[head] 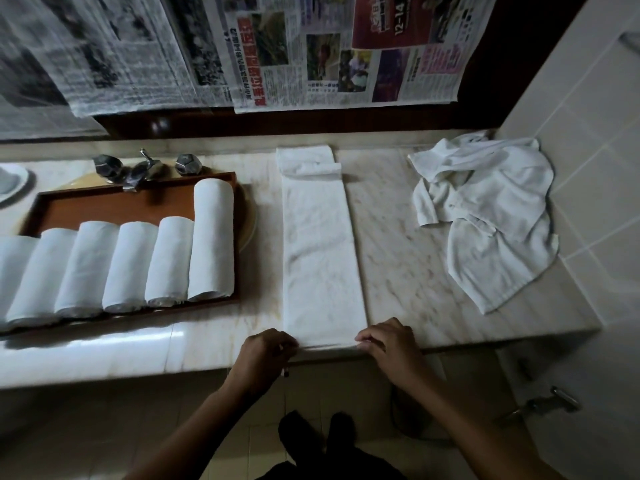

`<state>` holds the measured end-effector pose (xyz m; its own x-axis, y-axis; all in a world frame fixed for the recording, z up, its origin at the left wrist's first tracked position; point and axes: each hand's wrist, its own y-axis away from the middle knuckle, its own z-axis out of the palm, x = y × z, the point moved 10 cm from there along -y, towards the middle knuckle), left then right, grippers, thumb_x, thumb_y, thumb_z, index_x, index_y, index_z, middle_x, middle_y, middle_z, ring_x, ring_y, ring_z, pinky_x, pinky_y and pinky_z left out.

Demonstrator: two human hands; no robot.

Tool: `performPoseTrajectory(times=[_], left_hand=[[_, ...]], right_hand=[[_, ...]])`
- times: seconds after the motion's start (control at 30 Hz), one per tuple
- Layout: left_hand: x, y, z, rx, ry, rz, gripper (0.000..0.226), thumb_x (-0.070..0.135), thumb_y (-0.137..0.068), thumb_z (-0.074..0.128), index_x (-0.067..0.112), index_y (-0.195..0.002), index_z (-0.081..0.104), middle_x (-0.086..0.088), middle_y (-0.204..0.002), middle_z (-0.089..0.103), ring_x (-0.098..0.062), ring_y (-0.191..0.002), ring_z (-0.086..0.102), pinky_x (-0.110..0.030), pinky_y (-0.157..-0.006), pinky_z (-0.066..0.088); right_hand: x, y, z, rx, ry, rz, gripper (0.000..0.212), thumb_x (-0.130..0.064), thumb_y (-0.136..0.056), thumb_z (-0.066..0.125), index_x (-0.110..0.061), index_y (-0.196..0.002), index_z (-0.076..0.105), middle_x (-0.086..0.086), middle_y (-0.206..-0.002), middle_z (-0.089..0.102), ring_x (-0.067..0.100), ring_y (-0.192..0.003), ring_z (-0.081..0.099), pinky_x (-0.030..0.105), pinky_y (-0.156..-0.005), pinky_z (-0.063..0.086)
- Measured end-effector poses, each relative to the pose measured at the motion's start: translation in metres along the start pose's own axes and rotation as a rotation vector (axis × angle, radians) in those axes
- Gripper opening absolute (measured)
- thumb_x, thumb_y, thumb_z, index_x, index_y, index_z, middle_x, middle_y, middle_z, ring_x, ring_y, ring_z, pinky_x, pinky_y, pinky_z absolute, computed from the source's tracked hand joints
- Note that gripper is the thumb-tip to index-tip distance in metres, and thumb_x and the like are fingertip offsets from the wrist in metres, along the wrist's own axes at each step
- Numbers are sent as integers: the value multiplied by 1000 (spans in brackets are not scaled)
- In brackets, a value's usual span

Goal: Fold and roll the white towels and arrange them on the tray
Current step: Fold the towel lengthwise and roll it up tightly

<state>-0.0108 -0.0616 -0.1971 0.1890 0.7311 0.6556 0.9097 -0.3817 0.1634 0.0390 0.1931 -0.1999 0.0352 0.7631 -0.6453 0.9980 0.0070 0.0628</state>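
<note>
Wooden tray (114, 206): six rolls (130, 268); left hand (266, 355), right hand (388, 344) pinch one towel (320, 251).

Marble counter (415, 237), tiled wall (588, 116), newspapers (311, 46)

Marble counter (408, 237), pale with brown veining, running left to right, its glossy front edge nearest the viewer. Newspapers (311, 57), overlapping sheets hung above the counter's back edge, over a dark frame (311, 119). Tap (138, 174), metal, at the back left, flanked by two faceted knobs, left (108, 165) and right (188, 164). Basin (250, 216), beige rim only. White dish (10, 181), cut off at the left edge. Tiled wall (588, 116) closing the counter's right end. Tiled floor (104, 427) below. Metal fitting (554, 401), low on the right.
</note>
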Motion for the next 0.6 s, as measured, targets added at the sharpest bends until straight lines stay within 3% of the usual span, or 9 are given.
performPoseTrajectory(times=[0.17, 0.27, 0.4, 0.47, 0.6], left_hand=[[-2, -8, 1, -53, 20, -145, 10, 28, -90, 79, 22, -98, 81, 18, -73, 66, 10, -62, 59, -3, -62, 38], [-7, -13, 0, -82, 43, -239, 11, 26, -87, 79, 24, -98, 81, 18, -76, 66, 10, -68, 57, -1, -60, 38], [-8, -16, -1, -50, 77, -320, 13, 17, -80, 80, 25, -86, 71, 11, -76, 68, 3, -70, 59, -9, -54, 39], [-1, -16, -5, 28, 11, -249, 20, 15, -78, 81, 21, -87, 65, 7, -82, 61, -8, -72, 59, -22, -59, 42], [36, -7, 15, 13, -287, 147, 25, -3, -80, 71, 18, -90, 63, 1, -93, 54, -19, -75, 55, -35, -61, 51]], right_hand=[[3, -7, 2, -11, 24, 67, 6, -37, -91, 72, -34, -93, 77, -22, -90, 73, 9, -96, 56, 43, -93, 45], [0, -11, 4, -22, 63, 115, 3, -37, -88, 73, -35, -88, 75, -15, -88, 70, 12, -95, 56, 41, -92, 46], [-13, -16, 4, -18, 53, 33, 16, -17, -86, 75, -30, -94, 71, -10, -96, 58, 13, -97, 53, 33, -83, 49], [-32, -16, 8, -59, 88, -73, 22, -5, -89, 67, -25, -99, 68, -8, -102, 54, 10, -99, 51, 27, -79, 48], [-52, -8, 24, -110, 223, -216, 40, 15, -80, 63, -19, -100, 72, -3, -101, 56, 17, -98, 54, 34, -65, 52]])
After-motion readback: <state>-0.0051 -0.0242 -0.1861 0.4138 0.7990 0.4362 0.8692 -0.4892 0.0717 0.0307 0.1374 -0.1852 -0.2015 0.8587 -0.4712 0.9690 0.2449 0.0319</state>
